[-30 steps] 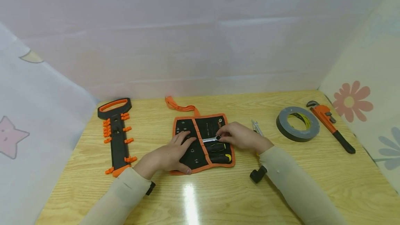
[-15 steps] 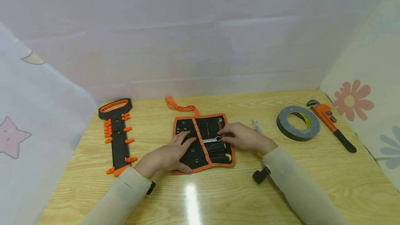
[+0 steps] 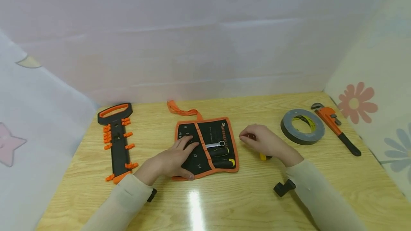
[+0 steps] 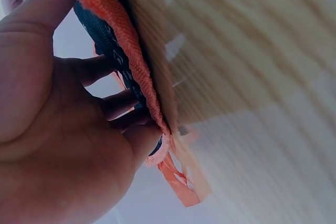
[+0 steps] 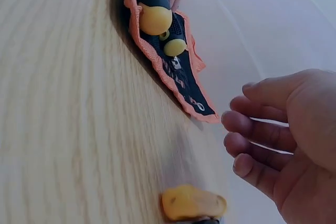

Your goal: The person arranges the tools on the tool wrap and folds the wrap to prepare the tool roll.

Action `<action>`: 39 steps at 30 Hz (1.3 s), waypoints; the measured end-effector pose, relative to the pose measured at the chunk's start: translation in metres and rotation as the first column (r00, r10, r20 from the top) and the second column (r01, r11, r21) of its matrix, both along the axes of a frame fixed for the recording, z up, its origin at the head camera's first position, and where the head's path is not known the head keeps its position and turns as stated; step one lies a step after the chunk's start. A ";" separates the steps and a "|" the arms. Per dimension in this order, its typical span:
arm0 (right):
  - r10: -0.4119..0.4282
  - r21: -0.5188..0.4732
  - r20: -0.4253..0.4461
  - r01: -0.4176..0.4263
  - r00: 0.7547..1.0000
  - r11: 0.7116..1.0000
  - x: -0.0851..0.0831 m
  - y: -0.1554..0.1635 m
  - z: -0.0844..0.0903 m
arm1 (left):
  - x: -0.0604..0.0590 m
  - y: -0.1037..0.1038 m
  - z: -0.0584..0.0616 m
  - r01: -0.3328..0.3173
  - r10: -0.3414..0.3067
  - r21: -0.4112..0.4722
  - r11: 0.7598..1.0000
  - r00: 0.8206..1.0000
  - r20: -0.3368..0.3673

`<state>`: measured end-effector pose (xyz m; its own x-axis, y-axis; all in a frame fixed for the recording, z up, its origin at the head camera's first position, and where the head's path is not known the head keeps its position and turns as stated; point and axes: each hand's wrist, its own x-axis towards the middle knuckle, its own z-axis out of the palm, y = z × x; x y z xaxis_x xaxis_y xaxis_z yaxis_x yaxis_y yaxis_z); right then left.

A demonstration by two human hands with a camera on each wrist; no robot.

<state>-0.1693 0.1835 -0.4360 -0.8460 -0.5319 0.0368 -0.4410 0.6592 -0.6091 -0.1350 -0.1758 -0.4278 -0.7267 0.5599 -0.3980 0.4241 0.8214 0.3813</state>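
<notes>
A black fabric tool pouch [image 3: 213, 131] with orange edging lies unrolled on the table. My left hand [image 3: 174, 158] rests on its numbered left half, fingers spread over the pockets. A ring-ended wrench [image 3: 215, 145] pokes out of one pocket. Below it sit two black handles with yellow ends, the lower handle [image 3: 221, 164] being thicker. To the right of the pouch, my right hand [image 3: 264, 140] hovers above the table. In the right wrist view its fingers [image 5: 260, 129] are loosely bent with nothing between them. A yellow-ended tool [image 5: 191, 203] lies under that hand, mostly hidden.
On the left lies a black rack [image 3: 119, 149] with orange clips and a handle. A roll of grey tape [image 3: 316, 136] and an orange pipe wrench [image 3: 332, 120] lie at the right. An orange strap [image 3: 183, 111] trails behind the pouch. Cloth walls border the table [image 3: 240, 202].
My right hand has let go of the ring-ended wrench and moved right, off the pouch. The wrench stays in its pocket. My left hand keeps its place on the pouch.
</notes>
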 end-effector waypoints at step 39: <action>-0.345 0.089 0.047 0.340 0.937 0.936 0.027 0.029 -0.017 | 0.001 -0.003 -0.003 0.014 -0.014 0.033 0.999 1.000 -0.009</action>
<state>-0.1425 0.2128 -0.4534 -0.9768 -0.2082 -0.0509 -0.1432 0.8104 -0.5682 -0.1344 -0.1784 -0.4309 -0.7221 0.5829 -0.3725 0.4391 0.8023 0.4044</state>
